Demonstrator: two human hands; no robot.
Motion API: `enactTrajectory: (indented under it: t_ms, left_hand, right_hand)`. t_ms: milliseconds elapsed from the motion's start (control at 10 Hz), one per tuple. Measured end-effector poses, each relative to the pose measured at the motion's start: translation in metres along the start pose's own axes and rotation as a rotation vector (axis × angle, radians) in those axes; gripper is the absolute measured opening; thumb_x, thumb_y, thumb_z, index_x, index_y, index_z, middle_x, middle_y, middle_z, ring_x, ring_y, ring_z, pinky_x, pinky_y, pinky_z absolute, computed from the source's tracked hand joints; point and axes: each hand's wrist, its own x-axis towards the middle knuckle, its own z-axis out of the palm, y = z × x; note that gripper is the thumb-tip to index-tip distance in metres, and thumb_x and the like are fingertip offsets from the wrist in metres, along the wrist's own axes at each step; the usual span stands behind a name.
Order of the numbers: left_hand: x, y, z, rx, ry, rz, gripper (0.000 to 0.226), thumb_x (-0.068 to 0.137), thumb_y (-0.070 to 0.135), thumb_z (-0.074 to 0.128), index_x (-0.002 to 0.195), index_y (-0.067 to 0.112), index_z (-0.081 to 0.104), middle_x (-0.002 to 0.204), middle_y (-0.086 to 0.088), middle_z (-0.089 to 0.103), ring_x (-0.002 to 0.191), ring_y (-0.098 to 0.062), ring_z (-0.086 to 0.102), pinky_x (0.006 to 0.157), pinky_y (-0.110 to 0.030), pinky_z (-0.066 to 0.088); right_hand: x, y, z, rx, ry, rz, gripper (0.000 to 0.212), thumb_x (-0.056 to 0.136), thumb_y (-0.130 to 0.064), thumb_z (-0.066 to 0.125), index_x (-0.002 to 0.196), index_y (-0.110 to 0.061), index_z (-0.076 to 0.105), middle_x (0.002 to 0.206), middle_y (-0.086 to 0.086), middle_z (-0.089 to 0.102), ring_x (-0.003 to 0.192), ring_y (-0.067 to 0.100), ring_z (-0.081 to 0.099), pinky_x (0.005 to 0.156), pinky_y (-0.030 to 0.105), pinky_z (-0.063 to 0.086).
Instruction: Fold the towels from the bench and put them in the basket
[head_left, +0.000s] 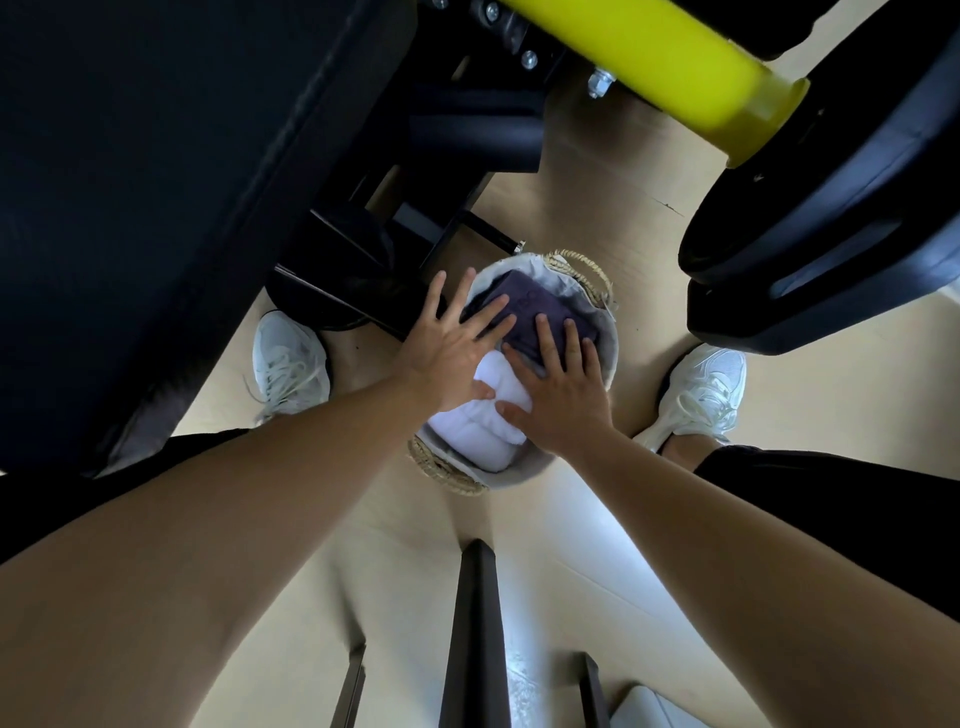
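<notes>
Looking straight down here: both hands are pressed flat on the towels inside the basket (605, 332), which sits on the tan floor (571, 519) between the person's 2 white sneakers. The left sneaker (288, 361) is just beside the black padded desk (130, 208), the right sneaker (701, 395) is over under the weight plates.

The left hand (447, 348) has its fingers spread wide, palm down, lying across both the dark purple towel (524, 306) and the white towel (483, 421). The right hand (558, 392) is the same deal, grip apart, fingers fanned out on the purple one with the thumb on the white one. Neither hand is clamped around anything, they're just flat on top.

The purple towel is folded and fills the far half of the basket; the white one is folded and sits in the near half, touching it. The basket has a pale cloth liner and woven handles at its far and near edges.

A yellow bar (675, 67) and black weight plates (831, 208) loom at the upper right.
</notes>
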Motion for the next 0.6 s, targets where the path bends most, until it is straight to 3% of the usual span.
enactTrajectory:
  t_ms: [100, 300, 400, 500, 600]
  left_hand:
    - [-0.005, -0.001, -0.006, -0.024, -0.010, -0.003, 0.104, 0.080, 0.087, 0.041, 0.163, 0.030, 0.013, 0.172, -0.002, 0.011, 0.155, -0.048, -0.001, 0.122, -0.067, 0.004]
    - [-0.021, -0.005, -0.036, -0.093, -0.023, -0.012, 0.096, 0.085, 0.079, 0.049, 0.161, 0.026, 0.022, 0.171, -0.005, 0.019, 0.156, -0.042, 0.012, 0.125, -0.059, 0.012]
    - [-0.035, -0.010, -0.052, -0.138, -0.010, -0.030, 0.091, 0.085, 0.072, 0.057, 0.156, 0.019, 0.035, 0.164, -0.009, 0.035, 0.150, -0.038, 0.030, 0.120, -0.055, 0.026]
    - [-0.050, -0.014, -0.070, -0.193, 0.005, -0.041, 0.074, 0.087, 0.061, 0.060, 0.147, 0.018, 0.049, 0.152, -0.008, 0.051, 0.136, -0.031, 0.048, 0.106, -0.047, 0.042]
    - [-0.066, -0.017, -0.088, -0.320, -0.040, -0.062, 0.052, 0.096, 0.051, 0.055, 0.141, 0.025, 0.054, 0.135, 0.000, 0.062, 0.121, -0.026, 0.057, 0.094, -0.041, 0.046]
  right_hand:
    - [-0.001, -0.003, -0.006, -0.008, 0.006, -0.009, 0.082, 0.083, -0.076, 0.025, 0.153, -0.036, 0.034, 0.164, 0.016, 0.020, 0.147, 0.048, 0.024, 0.117, 0.060, 0.021]
    - [-0.007, 0.009, -0.037, 0.047, -0.094, -0.093, 0.079, 0.083, -0.073, 0.028, 0.149, -0.032, 0.039, 0.160, 0.017, 0.031, 0.141, 0.051, 0.033, 0.111, 0.061, 0.032]
    - [-0.013, 0.013, -0.055, 0.121, -0.090, -0.135, 0.072, 0.085, -0.066, 0.035, 0.144, -0.027, 0.048, 0.155, 0.018, 0.039, 0.138, 0.047, 0.040, 0.106, 0.058, 0.038]
    - [-0.016, 0.017, -0.069, 0.193, -0.058, -0.140, 0.064, 0.086, -0.057, 0.041, 0.135, -0.021, 0.059, 0.151, 0.017, 0.046, 0.137, 0.041, 0.043, 0.109, 0.054, 0.039]
    - [-0.023, 0.014, -0.093, 0.289, -0.074, -0.082, 0.054, 0.082, -0.045, 0.040, 0.120, -0.018, 0.068, 0.129, 0.013, 0.063, 0.121, 0.037, 0.056, 0.098, 0.042, 0.048]
